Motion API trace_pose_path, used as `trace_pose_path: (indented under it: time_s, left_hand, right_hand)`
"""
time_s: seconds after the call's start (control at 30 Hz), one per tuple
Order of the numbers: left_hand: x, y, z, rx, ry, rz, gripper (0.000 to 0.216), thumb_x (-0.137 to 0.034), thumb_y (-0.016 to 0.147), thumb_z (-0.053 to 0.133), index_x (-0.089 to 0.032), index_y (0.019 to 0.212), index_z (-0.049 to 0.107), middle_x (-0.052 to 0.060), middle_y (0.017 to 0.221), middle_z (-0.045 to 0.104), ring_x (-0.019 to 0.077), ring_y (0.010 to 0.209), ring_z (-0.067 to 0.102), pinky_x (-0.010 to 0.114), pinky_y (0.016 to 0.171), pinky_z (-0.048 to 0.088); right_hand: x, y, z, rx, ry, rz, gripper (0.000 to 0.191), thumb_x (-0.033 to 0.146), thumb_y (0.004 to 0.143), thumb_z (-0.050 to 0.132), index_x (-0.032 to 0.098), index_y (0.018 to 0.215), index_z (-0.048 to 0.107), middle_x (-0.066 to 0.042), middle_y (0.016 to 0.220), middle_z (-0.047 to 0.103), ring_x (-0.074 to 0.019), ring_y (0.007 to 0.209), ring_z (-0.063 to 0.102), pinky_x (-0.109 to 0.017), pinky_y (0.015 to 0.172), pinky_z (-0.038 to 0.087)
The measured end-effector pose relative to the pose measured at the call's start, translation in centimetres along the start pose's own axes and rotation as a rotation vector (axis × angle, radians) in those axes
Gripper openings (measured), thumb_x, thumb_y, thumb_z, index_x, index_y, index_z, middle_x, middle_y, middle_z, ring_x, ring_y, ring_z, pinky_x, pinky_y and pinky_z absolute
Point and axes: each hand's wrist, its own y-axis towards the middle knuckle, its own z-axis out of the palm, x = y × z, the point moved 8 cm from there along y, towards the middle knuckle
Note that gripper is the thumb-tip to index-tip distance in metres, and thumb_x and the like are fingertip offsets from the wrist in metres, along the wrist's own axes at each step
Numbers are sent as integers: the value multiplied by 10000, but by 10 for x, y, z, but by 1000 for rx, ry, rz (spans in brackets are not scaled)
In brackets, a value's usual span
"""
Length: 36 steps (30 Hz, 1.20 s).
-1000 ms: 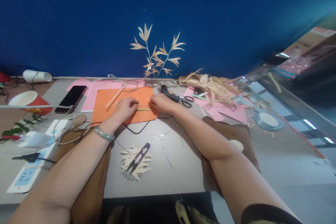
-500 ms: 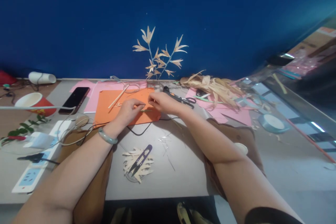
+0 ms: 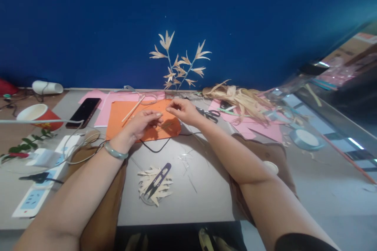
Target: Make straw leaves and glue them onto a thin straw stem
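Observation:
My left hand [image 3: 145,122] is over the left part of an orange sheet [image 3: 116,123], thumb and fingertips pinched together. To its right my right hand [image 3: 185,110] hovers with thumb and index finger pressed together, a small gap between the hands. Whatever either pinch holds is too thin to make out. A small, thin greenish piece [image 3: 166,126] shows on the sheet under the hands. Behind my left hand lies a pale stick [image 3: 134,108]. Nearer me, dark thread snips [image 3: 159,178] rest on a pile of pale cut pointed pieces [image 3: 163,193].
A branch of pale husk-like flowers [image 3: 180,71] stands at the blue wall. Dry husks [image 3: 243,100] and black scissors [image 3: 212,115] lie right. Left are a phone [image 3: 84,112], paper cup [image 3: 37,115] and power strip [image 3: 32,200] with cables. A tape roll [image 3: 306,139] sits far right.
My left hand has drawn back a little to the left and turned, its fingers now more curled. My right hand has lifted slightly, and the gap between the hands has widened.

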Motion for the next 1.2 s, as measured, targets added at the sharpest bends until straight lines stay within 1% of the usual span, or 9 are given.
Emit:
trace_pose_path:
  time_s: [0.13,0.23,0.4,0.5,0.67,0.8,1.0,1.1,1.2]
  left_hand:
    - [-1,2,1,48,-120,-6,270,-328,605,799,-149,735,644,1,659,642,93,617,596,220,622,442]
    - [-1,3,-3,30,-133,13,295,-328,588,813,-156,742,629,-15,661,606,92,618,586,220,610,449]
    - [0,6,-9,-30,-114,45,292,-350,602,800,-158,676,592,-36,592,544,66,546,502,206,554,394]
    - [-2,4,-10,-66,-16,76,300,-372,603,793,-150,678,606,-33,573,540,73,545,488,213,558,376]
    - [-10,-2,-7,-81,217,162,324,-427,628,760,-144,641,603,-26,561,543,87,540,477,222,551,354]
    - [-13,-2,-4,-61,371,210,302,-428,703,722,-137,677,646,-8,581,579,94,547,491,222,548,352]
    - [-8,-2,-1,25,127,130,289,-396,654,776,-146,758,674,17,648,633,115,610,563,239,635,439]
    - [-7,-2,-5,-18,107,111,291,-379,623,797,-139,725,668,11,613,619,103,585,551,228,610,430]
    - [-5,-1,-10,-62,119,101,300,-387,621,797,-134,683,650,2,580,599,93,556,531,222,582,413]
  right_hand:
    - [3,-2,5,-38,-106,-15,186,278,869,514,142,774,599,-15,724,602,-109,640,475,-234,641,367]
    - [14,-5,12,-7,-322,-142,182,228,891,481,150,798,616,-41,778,620,-134,712,507,-258,702,350]
    - [29,-14,35,113,-793,-345,357,154,958,317,144,805,640,-86,784,597,-179,737,465,-334,747,274]
    - [35,-19,47,157,-884,-448,387,138,972,280,143,856,649,-79,761,574,-182,710,434,-342,749,261]
    - [35,-20,49,124,-799,-493,330,199,983,341,148,886,653,-62,738,588,-172,696,454,-328,712,262]
    - [35,-18,38,22,-532,-486,236,260,950,474,149,840,651,-59,758,623,-162,729,509,-305,719,305]
    - [21,-12,23,-24,-171,-316,129,201,871,576,140,781,646,-31,706,643,-127,660,520,-251,656,363]
    - [14,-10,22,7,-123,-251,96,165,844,576,140,807,661,-32,723,660,-125,657,537,-241,645,380]
    - [17,-10,27,54,-157,-312,124,164,859,554,150,828,673,-35,745,670,-129,673,545,-251,670,387]
